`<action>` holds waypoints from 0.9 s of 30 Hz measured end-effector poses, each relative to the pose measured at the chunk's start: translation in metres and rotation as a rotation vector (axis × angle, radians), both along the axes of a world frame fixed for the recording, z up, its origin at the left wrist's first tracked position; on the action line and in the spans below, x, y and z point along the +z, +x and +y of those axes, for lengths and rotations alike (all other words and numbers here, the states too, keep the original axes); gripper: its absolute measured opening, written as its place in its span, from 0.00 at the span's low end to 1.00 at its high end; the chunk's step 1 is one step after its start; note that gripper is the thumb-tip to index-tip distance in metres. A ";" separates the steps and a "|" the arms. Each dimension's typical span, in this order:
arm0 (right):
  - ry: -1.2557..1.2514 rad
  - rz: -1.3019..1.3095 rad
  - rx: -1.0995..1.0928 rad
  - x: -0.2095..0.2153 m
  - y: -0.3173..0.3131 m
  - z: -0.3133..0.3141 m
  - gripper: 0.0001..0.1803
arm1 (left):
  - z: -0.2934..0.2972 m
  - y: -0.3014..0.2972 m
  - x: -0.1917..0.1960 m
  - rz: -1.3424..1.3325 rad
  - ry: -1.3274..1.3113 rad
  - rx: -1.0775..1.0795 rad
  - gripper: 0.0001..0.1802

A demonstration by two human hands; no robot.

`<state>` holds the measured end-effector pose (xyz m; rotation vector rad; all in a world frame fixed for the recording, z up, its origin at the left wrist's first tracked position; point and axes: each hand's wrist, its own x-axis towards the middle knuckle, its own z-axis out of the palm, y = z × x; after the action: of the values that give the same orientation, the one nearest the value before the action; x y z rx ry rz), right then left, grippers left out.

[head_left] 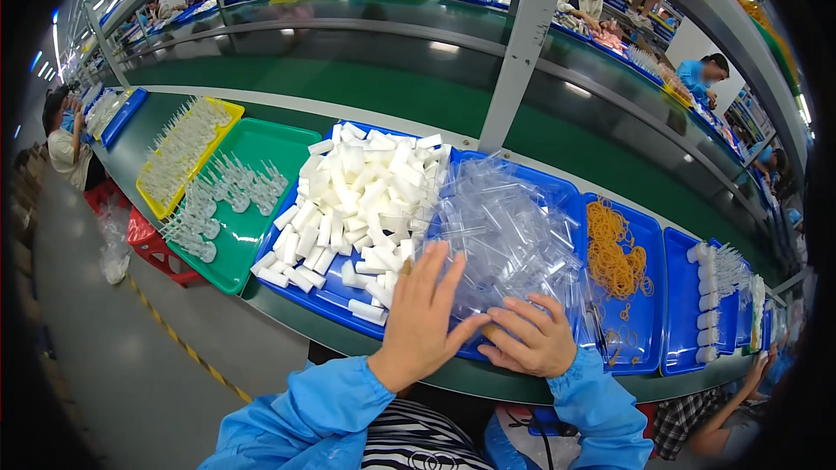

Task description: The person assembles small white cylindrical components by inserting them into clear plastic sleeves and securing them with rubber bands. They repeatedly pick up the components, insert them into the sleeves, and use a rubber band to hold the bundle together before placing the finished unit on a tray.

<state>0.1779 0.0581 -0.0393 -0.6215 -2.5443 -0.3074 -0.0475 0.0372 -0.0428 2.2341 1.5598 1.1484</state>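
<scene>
My left hand (422, 313) reaches over the line between a heap of white foam pieces (357, 183) and a heap of clear plastic pieces (514, 226). Its fingers are stretched out, and nothing shows in them. Beside it, my right hand (533, 339) lies at the near side of the clear pieces, its fingers bent and slightly apart. The left thumb comes close to the right fingers. A tan covering shows at a fingertip of each hand. Whatever lies under the palms is hidden.
Rubber bands (614, 244) lie in a blue tray (649, 339) on the right. Farther right, another blue tray (679, 296) holds white pieces. To the left are a green tray (235, 252) and a yellow tray (152, 196) with slender pale parts. A metal post (522, 52) rises behind.
</scene>
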 end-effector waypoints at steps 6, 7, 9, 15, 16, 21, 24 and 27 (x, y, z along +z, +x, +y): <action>-0.005 0.006 -0.025 0.000 0.001 0.000 0.18 | 0.005 0.011 -0.007 -0.021 0.004 -0.160 0.38; -0.013 0.011 -0.029 0.002 0.001 -0.001 0.18 | 0.006 0.010 -0.007 -0.026 0.012 -0.170 0.38; -0.048 0.013 -0.043 0.006 0.002 -0.005 0.19 | 0.007 0.007 -0.008 -0.032 0.033 -0.184 0.38; -0.081 0.149 -0.096 0.029 -0.003 0.006 0.24 | 0.006 0.007 -0.007 -0.044 0.089 -0.179 0.37; -0.054 0.175 -0.127 0.039 -0.011 0.019 0.24 | 0.005 0.007 -0.007 -0.029 0.091 -0.172 0.37; -0.146 0.165 -0.172 0.065 -0.072 0.093 0.31 | 0.004 0.007 -0.015 0.070 0.122 -0.144 0.40; -0.202 0.115 -0.251 0.045 -0.076 0.121 0.29 | 0.003 0.011 -0.002 0.068 0.040 -0.136 0.44; -0.379 0.005 -0.301 0.046 -0.056 0.124 0.26 | 0.002 0.009 0.001 0.103 0.010 -0.124 0.45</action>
<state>0.1218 0.1818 0.0070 -1.1502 -2.5180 0.0817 -0.0386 0.0389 -0.0417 2.3938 1.4310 1.0244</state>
